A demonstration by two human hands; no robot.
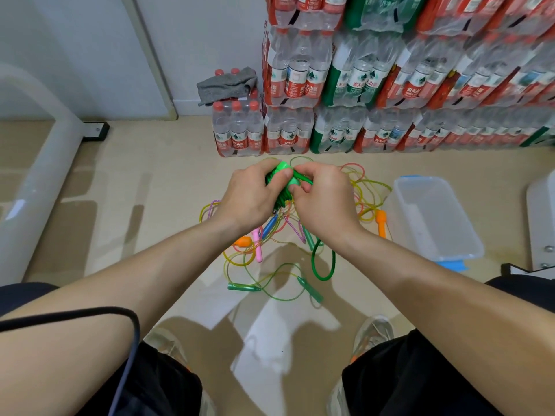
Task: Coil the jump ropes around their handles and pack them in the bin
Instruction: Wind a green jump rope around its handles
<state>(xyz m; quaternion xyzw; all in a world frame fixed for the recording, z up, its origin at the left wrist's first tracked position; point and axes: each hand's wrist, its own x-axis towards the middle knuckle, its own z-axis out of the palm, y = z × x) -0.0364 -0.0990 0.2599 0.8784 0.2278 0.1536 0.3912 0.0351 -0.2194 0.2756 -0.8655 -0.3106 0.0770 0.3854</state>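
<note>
My left hand (252, 193) grips a pair of bright green jump rope handles (283, 171) with dark green rope coiled around them. My right hand (322, 199) pinches the green rope (303, 178) beside the handles. A loop of that rope (323, 265) hangs below my right wrist. Under my hands a tangled pile of jump ropes (270, 244) lies on the floor, with orange, pink, blue and green handles. The clear plastic bin (432, 217) stands to the right of the pile, and I see nothing inside it.
Stacked packs of water bottles (390, 85) fill the back wall, with a grey cloth (228, 84) on a low pack. A white curved frame (39, 163) stands at the left. My knees and shoes are at the bottom, and a black cable (129, 325) crosses my left arm.
</note>
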